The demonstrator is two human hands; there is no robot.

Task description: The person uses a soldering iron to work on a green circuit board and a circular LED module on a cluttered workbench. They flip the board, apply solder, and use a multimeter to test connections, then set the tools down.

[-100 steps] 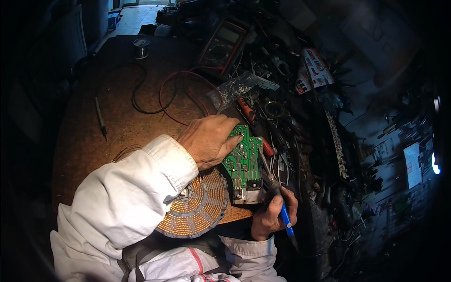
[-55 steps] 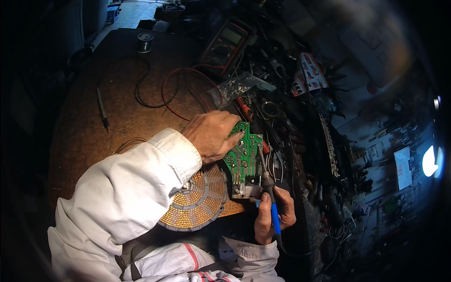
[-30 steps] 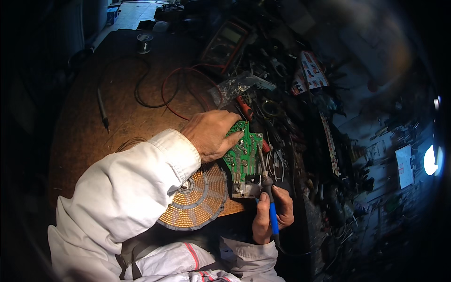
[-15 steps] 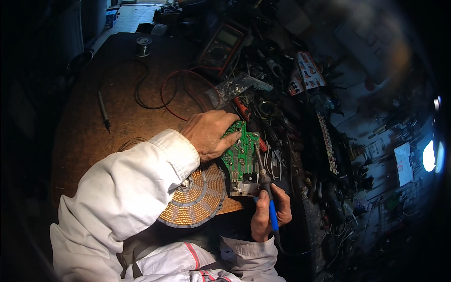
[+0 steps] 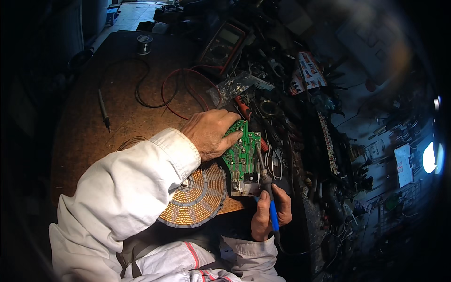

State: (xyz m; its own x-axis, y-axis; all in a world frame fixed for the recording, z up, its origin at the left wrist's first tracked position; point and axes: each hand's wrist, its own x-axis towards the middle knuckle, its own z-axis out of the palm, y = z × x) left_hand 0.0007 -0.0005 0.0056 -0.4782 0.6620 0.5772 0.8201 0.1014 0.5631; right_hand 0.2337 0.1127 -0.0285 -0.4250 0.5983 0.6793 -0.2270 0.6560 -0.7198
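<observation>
A green circuit board (image 5: 242, 157) with a metal plate at its near end is held at the table's right edge. My left hand (image 5: 212, 134) is closed on its upper left edge, thumb lying over the board's face. In my right hand (image 5: 272, 214) is a soldering iron (image 5: 273, 212) with a blue handle, gripped between thumb and fingers. Its metal tip reaches up to the board's right edge; whether it touches a joint is too small to tell. Beneath my left forearm, partly covered by the sleeve, lies a round disc (image 5: 197, 197) with rings of yellow-orange coils.
On the brown wooden table (image 5: 127, 94) are a solder spool (image 5: 144, 44), a probe (image 5: 104, 110) and looped red and black leads. A multimeter (image 5: 221, 47) lies at the back. Tools, a clear plastic bag (image 5: 231, 88) and red-handled pliers (image 5: 243, 108) crowd the right side.
Almost nothing differs. Both hands keep their grip, and the board and the iron sit in nearly the same place, with a very slight shift of the whole view.
</observation>
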